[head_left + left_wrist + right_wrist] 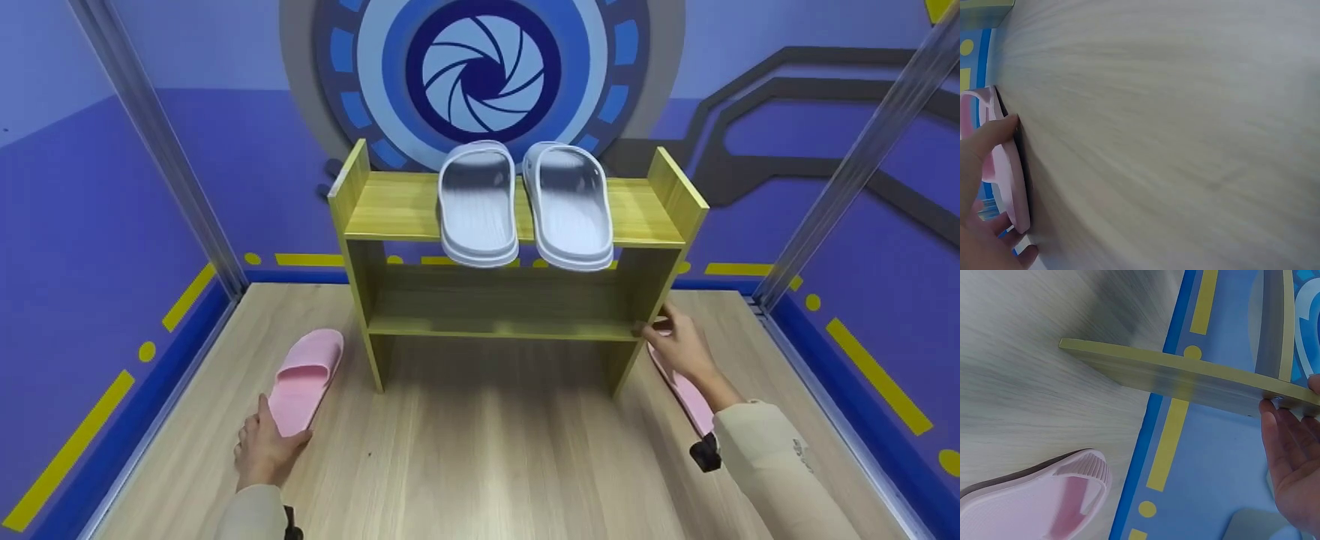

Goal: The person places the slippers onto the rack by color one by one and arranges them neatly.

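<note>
My left hand (264,448) is around the heel end of a pink slipper (300,390) on the floor left of the rack. In the left wrist view the thumb lies along one side edge of that slipper (1012,180) and fingers show at the other. My right hand (681,346) grips the right side panel of a wooden shoe rack (502,328), with the thumb and fingers on opposite faces (1293,461). A second pink slipper (694,401) lies right of the rack, partly hidden by the right hand and forearm.
Two pale grey clogs (480,206) stand side by side on the rack's top shelf (397,202), heels jutting past its front edge. Purple-blue printed walls (202,187) enclose the wooden floor (480,465) at the back and both sides, with metal posts (161,142) at the corners.
</note>
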{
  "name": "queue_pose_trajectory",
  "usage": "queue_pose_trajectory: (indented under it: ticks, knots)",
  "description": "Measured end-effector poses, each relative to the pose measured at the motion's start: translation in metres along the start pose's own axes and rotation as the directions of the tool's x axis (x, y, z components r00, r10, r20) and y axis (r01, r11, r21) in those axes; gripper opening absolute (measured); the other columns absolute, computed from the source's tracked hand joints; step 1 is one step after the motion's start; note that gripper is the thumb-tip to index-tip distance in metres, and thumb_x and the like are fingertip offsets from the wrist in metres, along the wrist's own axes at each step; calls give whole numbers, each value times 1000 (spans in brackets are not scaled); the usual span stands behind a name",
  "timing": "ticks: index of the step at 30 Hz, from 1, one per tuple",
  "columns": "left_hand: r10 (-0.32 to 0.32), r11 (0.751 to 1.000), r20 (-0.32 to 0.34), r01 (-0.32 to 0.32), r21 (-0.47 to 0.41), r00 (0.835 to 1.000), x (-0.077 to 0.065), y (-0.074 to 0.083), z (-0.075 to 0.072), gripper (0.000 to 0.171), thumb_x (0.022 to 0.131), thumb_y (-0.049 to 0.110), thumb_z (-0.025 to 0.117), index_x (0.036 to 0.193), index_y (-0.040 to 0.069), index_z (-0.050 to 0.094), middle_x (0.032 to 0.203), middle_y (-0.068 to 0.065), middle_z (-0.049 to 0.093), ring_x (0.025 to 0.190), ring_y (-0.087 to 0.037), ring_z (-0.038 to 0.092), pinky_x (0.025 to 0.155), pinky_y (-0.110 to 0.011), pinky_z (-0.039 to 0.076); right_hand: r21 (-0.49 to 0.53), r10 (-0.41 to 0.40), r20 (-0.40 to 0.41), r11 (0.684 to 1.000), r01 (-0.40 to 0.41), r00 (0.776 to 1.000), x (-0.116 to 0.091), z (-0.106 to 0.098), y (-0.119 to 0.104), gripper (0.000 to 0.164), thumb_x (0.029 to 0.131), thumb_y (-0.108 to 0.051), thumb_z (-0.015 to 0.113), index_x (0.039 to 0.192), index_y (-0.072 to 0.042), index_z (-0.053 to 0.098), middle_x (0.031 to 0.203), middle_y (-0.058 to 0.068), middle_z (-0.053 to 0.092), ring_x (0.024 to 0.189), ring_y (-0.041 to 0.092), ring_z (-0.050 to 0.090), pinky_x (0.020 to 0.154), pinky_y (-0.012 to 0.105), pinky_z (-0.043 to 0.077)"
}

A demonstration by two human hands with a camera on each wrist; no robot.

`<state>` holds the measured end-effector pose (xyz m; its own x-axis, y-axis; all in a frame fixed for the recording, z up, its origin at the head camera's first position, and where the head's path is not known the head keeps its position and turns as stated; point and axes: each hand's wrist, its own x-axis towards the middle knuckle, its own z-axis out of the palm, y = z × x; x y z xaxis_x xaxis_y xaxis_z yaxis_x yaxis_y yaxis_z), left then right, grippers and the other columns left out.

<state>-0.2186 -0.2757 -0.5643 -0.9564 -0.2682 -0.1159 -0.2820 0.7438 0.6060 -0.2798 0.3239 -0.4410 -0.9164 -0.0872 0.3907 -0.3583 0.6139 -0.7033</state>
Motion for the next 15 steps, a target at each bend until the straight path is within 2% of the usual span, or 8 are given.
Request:
queue_pose_trajectory:
  ticks: [6,8,10,13,15]
  knots:
    - [8,995,-27,-11,-94,1000,3,2,-5,105,72,32,69,138,0,-6,126,-36,18,113,-50,22,92,-61,19,-1,10,14,1000,-10,1000,0,0,1,38,83,-7,58,119,1,49,107,20,56,89,31,58,72,47,46]
    - [4,992,-33,-8,-130,999,4,4,-7,104,73,31,69,139,2,-7,127,-35,16,114,-49,22,93,-60,18,5,11,8,1000,-11,1000,-2,-1,-10,37,83,-5,58,118,3,49,106,21,56,89,33,57,72,47,46]
    - [8,989,-42,-14,-149,999,5,6,-9,103,74,32,68,139,2,-6,128,-35,16,116,-49,21,94,-60,17,6,14,7,1000,-14,1000,-2,-1,-11,36,83,-5,58,117,3,49,105,21,56,89,32,57,72,47,46]
    - [33,986,-78,-45,-162,996,9,9,-15,100,75,29,67,139,1,-4,127,-36,17,116,-49,22,94,-58,17,7,28,15,1000,-28,1000,-3,-2,-11,38,83,-6,57,119,3,48,107,22,55,90,34,56,73,48,46]
    - [57,983,-116,-76,-165,992,11,11,-19,98,75,27,67,139,-1,-1,126,-37,19,115,-49,23,94,-58,18,-2,34,21,999,-34,999,-1,-1,-1,39,83,-9,58,120,0,48,108,19,55,91,32,57,73,47,46]
